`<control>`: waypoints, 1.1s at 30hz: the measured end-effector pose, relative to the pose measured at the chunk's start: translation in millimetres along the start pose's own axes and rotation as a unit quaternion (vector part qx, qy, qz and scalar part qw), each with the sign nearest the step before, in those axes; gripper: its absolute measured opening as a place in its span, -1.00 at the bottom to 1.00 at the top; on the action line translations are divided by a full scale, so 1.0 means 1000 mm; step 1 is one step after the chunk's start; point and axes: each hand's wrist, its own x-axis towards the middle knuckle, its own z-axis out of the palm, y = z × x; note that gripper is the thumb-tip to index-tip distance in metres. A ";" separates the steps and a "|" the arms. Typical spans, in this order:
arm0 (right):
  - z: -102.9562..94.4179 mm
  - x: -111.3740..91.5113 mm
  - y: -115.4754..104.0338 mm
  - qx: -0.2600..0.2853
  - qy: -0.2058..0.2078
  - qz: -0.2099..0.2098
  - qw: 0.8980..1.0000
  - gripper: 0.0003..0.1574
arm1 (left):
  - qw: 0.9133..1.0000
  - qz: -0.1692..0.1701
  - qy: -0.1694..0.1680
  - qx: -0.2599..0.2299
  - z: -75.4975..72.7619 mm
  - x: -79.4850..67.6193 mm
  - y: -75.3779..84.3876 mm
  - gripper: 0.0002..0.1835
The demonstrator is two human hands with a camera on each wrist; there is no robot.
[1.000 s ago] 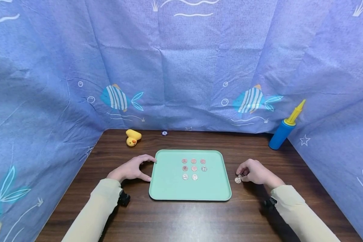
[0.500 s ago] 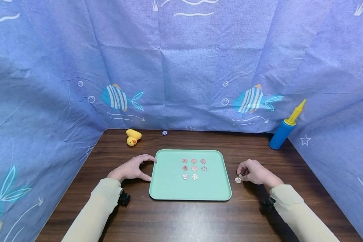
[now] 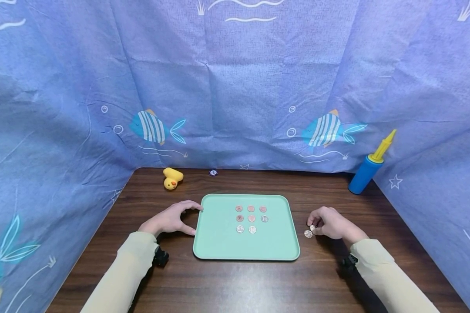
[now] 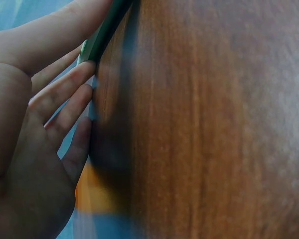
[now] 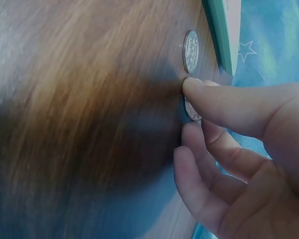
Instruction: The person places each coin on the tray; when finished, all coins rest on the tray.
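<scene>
A mint-green tray (image 3: 219, 248) lies on the dark wooden table. Rows of copper-coloured coins (image 3: 251, 218) and silver coins (image 3: 252, 229) are laid out flat inside it. At the tray's left edge, my left hand (image 3: 174, 217) touches the rim with thumb and fingertips spread apart. Beyond the tray's right side, my right hand (image 3: 327, 222) has its thumb and fingers around a silver coin (image 5: 193, 110), low over the table. The thumb covers part of that coin in the right wrist view. Another silver coin (image 5: 191, 52) lies just beside the thumb tip, on the table.
A yellow rubber duck (image 3: 172, 178) lies at the back left. Near the back edge is a small dark round chip (image 3: 213, 172). A blue hand pump (image 3: 365, 174) with a yellow nozzle stands at the back right. Blue fish-patterned cloth (image 3: 243, 87) surrounds the table.
The right fingers have shifted slightly at the coin, and more of its face now shows between them. The left hand, tray and coins inside it stay as they were.
</scene>
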 end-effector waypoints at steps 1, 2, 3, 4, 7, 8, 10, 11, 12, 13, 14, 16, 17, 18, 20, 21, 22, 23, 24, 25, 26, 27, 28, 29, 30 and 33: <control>0.000 0.000 0.000 -0.002 0.004 -0.002 1.000 -0.77 | 1.000 0.000 -0.001 0.000 0.000 0.000 0.000 -0.19; 0.000 -0.001 0.001 -0.006 0.009 -0.006 1.000 -0.76 | 1.000 -0.002 -0.001 -0.001 0.000 0.000 0.000 -0.19; 0.000 -0.001 0.002 -0.011 0.015 -0.009 1.000 -0.76 | 1.000 -0.002 -0.001 -0.001 0.000 0.000 0.001 -0.20; 0.000 -0.001 0.002 -0.016 0.020 -0.013 1.000 -0.76 | 1.000 -0.001 -0.001 0.000 0.000 0.000 0.001 -0.20; 0.000 -0.001 0.005 -0.027 0.034 -0.022 0.999 -0.76 | 1.000 -0.001 -0.002 0.002 -0.001 0.000 0.002 -0.19; 0.000 -0.001 0.006 -0.027 0.037 -0.023 0.999 -0.76 | 1.000 -0.002 -0.002 0.002 -0.001 0.000 0.002 -0.19; 0.000 0.000 0.006 -0.026 0.040 -0.021 0.999 -0.77 | 1.000 -0.003 -0.002 0.002 -0.001 0.000 0.002 -0.19; -0.001 0.000 0.006 -0.024 0.041 -0.018 0.999 -0.78 | 1.000 -0.006 -0.002 0.000 -0.001 0.000 0.002 -0.19; -0.001 0.000 0.006 -0.021 0.041 -0.014 0.999 -0.79 | 1.000 -0.005 -0.002 0.001 -0.001 0.000 0.002 -0.19; -0.002 0.000 0.005 -0.015 0.042 -0.006 0.999 -0.80 | 1.000 -0.007 -0.003 0.000 0.000 0.000 0.001 -0.19; -0.002 0.001 0.004 -0.012 0.043 -0.003 0.999 -0.82 | 1.000 -0.007 -0.002 -0.001 0.000 0.000 0.001 -0.19; -0.003 0.002 0.002 -0.001 0.050 0.009 0.999 -0.85 | 1.000 -0.005 -0.002 -0.001 0.000 -0.001 0.001 -0.19; -0.004 0.003 0.001 0.005 0.056 0.013 0.998 -0.86 | 1.000 -0.004 -0.002 -0.001 0.000 -0.001 0.002 -0.19; -0.004 0.004 -0.001 0.012 0.060 0.010 0.998 -0.87 | 1.000 -0.003 -0.001 -0.002 0.000 0.000 0.002 -0.19; -0.004 0.007 -0.004 0.019 0.071 0.001 0.997 -0.88 | 1.000 -0.002 -0.001 -0.004 -0.001 0.000 0.002 -0.19; -0.004 0.008 -0.006 0.024 0.076 -0.003 0.997 -0.87 | 1.000 -0.002 -0.001 -0.005 -0.001 0.000 0.002 -0.19; -0.004 0.010 -0.009 0.026 0.079 -0.013 0.996 -0.87 | 1.000 -0.002 -0.001 -0.006 -0.001 0.000 0.002 -0.19; -0.004 0.011 -0.011 0.028 0.081 -0.020 0.996 -0.87 | 1.000 -0.002 -0.001 -0.005 -0.001 0.000 0.002 -0.19; -0.003 0.013 -0.014 0.029 0.081 -0.027 0.996 -0.87 | 1.000 -0.002 -0.001 -0.004 -0.001 0.000 0.002 -0.19; -0.003 0.015 -0.016 0.029 0.081 -0.029 0.996 -0.86 | 1.000 -0.002 -0.002 -0.003 -0.001 0.000 0.001 -0.19; -0.002 0.017 -0.019 0.030 0.080 -0.032 0.996 -0.87 | 1.000 -0.002 -0.002 -0.003 -0.001 0.000 0.001 -0.19; -0.002 0.019 -0.022 0.031 0.078 -0.034 0.996 -0.87 | 1.000 -0.002 -0.002 -0.003 -0.001 0.000 0.001 -0.19; -0.001 0.021 -0.024 0.033 0.075 -0.037 0.996 -0.89 | 1.000 -0.002 -0.002 -0.003 -0.001 0.000 0.002 -0.18; -0.001 0.022 -0.027 0.035 0.072 -0.038 0.996 -0.89 | 1.000 -0.002 -0.003 -0.003 -0.001 0.000 0.002 -0.18; 0.000 0.024 -0.030 0.037 0.070 -0.040 0.996 -0.90 | 1.000 -0.001 -0.003 -0.003 -0.001 0.000 0.002 -0.19; 0.003 0.031 -0.038 0.046 0.065 -0.051 0.996 -0.92 | 1.000 -0.001 -0.003 -0.002 -0.001 0.000 0.001 -0.19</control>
